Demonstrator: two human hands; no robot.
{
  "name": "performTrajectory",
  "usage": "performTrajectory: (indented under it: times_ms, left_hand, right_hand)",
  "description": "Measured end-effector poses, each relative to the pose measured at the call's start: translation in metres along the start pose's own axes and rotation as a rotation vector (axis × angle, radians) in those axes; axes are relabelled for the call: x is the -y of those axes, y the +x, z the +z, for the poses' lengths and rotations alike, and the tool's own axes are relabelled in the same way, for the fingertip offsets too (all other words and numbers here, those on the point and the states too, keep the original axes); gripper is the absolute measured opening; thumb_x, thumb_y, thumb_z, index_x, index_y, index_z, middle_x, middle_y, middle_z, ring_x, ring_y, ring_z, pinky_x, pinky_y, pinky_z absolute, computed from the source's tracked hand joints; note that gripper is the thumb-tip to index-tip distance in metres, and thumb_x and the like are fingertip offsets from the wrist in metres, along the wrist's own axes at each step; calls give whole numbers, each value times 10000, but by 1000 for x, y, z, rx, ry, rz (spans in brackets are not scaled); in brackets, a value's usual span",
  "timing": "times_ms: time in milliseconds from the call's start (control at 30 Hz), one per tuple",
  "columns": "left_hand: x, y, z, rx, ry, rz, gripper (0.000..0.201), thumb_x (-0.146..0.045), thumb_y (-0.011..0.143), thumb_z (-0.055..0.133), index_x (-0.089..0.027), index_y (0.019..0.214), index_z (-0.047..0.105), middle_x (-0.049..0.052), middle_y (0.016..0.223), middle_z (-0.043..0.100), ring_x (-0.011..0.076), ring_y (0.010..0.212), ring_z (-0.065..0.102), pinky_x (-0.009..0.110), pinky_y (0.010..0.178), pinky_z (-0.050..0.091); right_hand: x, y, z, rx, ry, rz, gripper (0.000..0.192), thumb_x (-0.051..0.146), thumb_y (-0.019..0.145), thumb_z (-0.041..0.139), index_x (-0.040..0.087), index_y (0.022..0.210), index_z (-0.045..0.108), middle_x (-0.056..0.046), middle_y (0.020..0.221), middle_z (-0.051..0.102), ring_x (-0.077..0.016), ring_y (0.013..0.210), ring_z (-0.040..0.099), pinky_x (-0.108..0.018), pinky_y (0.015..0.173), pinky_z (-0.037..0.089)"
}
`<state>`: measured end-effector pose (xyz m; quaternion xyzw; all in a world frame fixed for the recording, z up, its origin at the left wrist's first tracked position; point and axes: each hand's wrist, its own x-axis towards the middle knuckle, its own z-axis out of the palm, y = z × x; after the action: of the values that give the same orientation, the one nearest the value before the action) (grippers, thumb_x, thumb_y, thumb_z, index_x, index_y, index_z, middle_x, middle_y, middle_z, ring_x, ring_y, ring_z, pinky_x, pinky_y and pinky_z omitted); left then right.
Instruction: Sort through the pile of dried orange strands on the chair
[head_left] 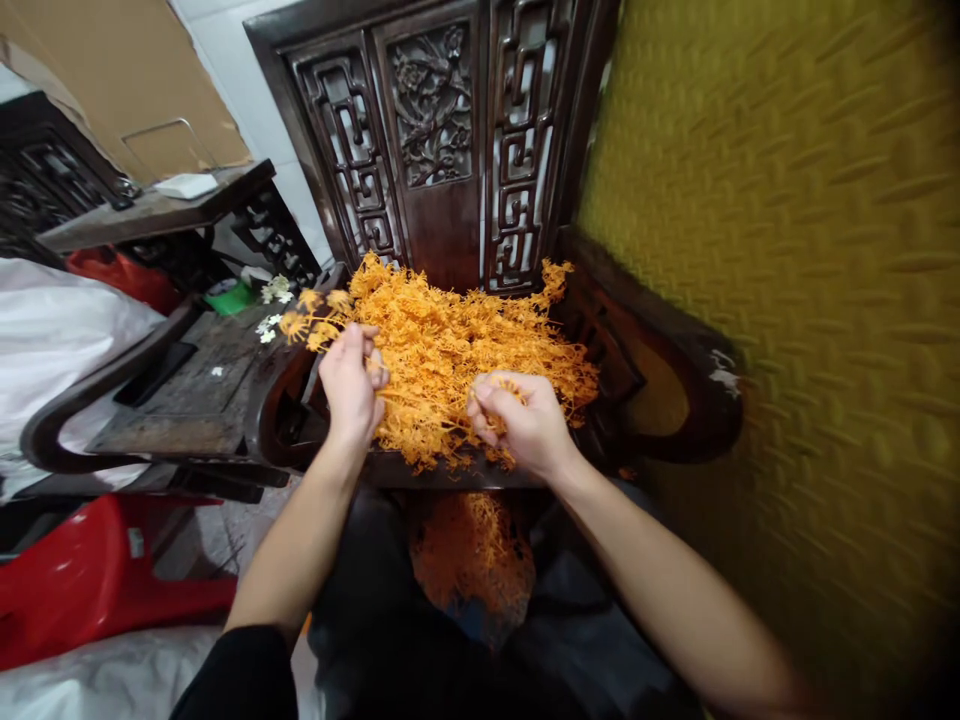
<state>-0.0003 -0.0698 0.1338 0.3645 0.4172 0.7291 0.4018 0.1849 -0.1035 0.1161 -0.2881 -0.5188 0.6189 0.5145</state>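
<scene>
A heap of orange artificial plant sprigs (450,340) is piled on the seat of a dark carved wooden chair (442,235). At the heap's left side, my left hand (352,380) is closed with a pinch on an orange sprig (319,318), whose leafy tips stick out beyond the fingers to the left. My right hand (521,415) is closed in front of the heap's right half, with orange sprig ends showing between thumb and fingers. How far the piece in it reaches is hidden against the pile.
To the left, a wooden side table (202,400) bears green tape (229,297) and small white flower pieces (276,290). A red plastic stool (90,575) and white sacks (60,345) are beyond. A yellow textured wall (787,250) stands close on the right. An orange-dusted object (472,560) is below the seat.
</scene>
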Motion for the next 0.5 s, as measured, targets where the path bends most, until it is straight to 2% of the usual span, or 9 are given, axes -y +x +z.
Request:
performTrajectory:
  times_ms: [67,167,233,300,367,433,500]
  left_hand:
    - [1,-5,1,145,70,-46,313,-446,885,708,-134,868,715,-55,630,461,9,366,329,188,358,224]
    - [5,-24,5,378,186,-123,326,-451,914,670,-134,911,746,-40,636,495,14,358,347,197,352,222]
    - [7,-33,5,482,231,-176,341,-461,924,653,-135,912,751,-39,617,494,18,359,348,197,352,218]
    - [8,-36,3,563,267,-233,360,-480,920,650,-134,899,749,-38,605,493,25,372,362,194,357,219]
    - [8,-35,0,620,315,-260,381,-503,911,652,-134,863,738,-38,585,488,35,387,378,191,364,225]
    - [9,-34,-1,668,376,-265,401,-517,907,650,-138,790,711,-42,532,467,45,384,374,193,369,237]
    - [9,-34,0,688,404,-254,427,-530,912,639,-153,713,656,-46,477,443,56,367,374,199,369,258]
  right_hand:
    - [0,6,-8,13,91,82,200,291,877,594,137,884,721,-27,676,680,-81,388,463,-228,360,245]
    - [2,14,-17,-41,178,108,423,242,829,636,158,1242,671,-49,865,740,-71,401,484,-212,340,216]
    - [3,16,-20,-97,208,90,500,265,818,712,193,1307,640,-24,877,716,-63,440,498,-196,351,225]
    - [3,17,-19,-118,209,101,478,360,801,788,191,1233,674,10,779,653,-60,459,493,-185,355,210]
    - [2,17,-18,-102,190,130,439,485,776,816,161,1049,704,36,656,564,-56,436,456,-186,348,178]
    - [-1,16,-15,-94,158,137,438,564,769,803,159,862,665,49,581,505,-53,412,413,-196,348,169]
    - [-3,14,-12,-100,70,110,436,575,795,779,173,763,613,52,536,489,-58,409,390,-207,366,194]
